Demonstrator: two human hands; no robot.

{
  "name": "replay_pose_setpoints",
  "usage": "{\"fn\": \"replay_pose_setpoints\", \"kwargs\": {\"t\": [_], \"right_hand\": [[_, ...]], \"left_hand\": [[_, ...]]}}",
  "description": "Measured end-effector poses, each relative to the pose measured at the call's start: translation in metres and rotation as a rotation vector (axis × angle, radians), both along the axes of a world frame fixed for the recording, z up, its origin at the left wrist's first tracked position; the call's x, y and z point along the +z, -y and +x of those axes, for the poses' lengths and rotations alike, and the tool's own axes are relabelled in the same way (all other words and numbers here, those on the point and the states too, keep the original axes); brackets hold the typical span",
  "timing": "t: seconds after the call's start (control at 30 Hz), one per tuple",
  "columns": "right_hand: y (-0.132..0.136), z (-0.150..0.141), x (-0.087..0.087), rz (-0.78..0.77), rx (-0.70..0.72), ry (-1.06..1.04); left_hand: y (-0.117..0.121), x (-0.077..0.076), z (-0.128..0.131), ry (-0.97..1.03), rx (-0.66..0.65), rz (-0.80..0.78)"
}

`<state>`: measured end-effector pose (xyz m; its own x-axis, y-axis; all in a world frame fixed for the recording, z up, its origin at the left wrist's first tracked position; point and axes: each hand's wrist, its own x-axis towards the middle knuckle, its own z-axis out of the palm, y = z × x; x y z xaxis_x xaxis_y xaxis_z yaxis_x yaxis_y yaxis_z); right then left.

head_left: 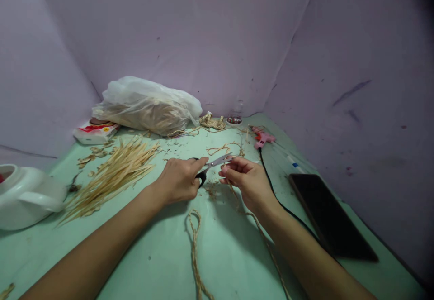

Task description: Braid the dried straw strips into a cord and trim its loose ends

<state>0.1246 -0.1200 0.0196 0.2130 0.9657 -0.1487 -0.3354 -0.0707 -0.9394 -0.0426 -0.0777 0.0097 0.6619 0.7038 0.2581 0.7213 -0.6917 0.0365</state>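
Note:
My left hand (179,178) grips a pair of scissors (216,161) by its black handles, the blades pointing right and slightly apart. Between the thumb and fingers of my right hand (249,180) is the end of a twisted straw cord (233,191), close to the blade tips. From there the cord runs down under my right wrist toward the near edge. A second stretch of cord, a looped one (194,232), lies on the green tabletop (162,254) between my forearms. Small fibre scraps (210,192) lie below the scissors.
At left are a bundle of dry straw strips (115,173), a white pot (32,196) and a small box (96,133). Behind lies a filled plastic bag (149,105). A pink glue gun (262,138), its black cable and a dark tablet (332,216) are on the right.

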Motion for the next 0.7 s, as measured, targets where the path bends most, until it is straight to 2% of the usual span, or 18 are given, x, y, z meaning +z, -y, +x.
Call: {"fn": "replay_pose_setpoints", "kwargs": {"t": [0.2,0.33,0.6,0.7], "right_hand": [[-0.0008,0.0017,0.0001,-0.035,-0.036,0.014],[0.0001,0.0016,0.0018,-0.032,-0.029,0.066],[-0.0011,0.0026,0.0003,-0.033,-0.048,0.053],[-0.0012,0.0028,0.0006,-0.041,-0.068,0.031]], "left_hand": [[-0.0014,-0.0004,-0.0017,-0.068,-0.005,0.086],[-0.0029,-0.0015,-0.0032,-0.064,-0.015,0.079],[-0.0042,-0.0010,-0.0044,0.029,-0.065,-0.049],[-0.0035,0.0009,-0.0040,0.111,-0.042,-0.123]]}}
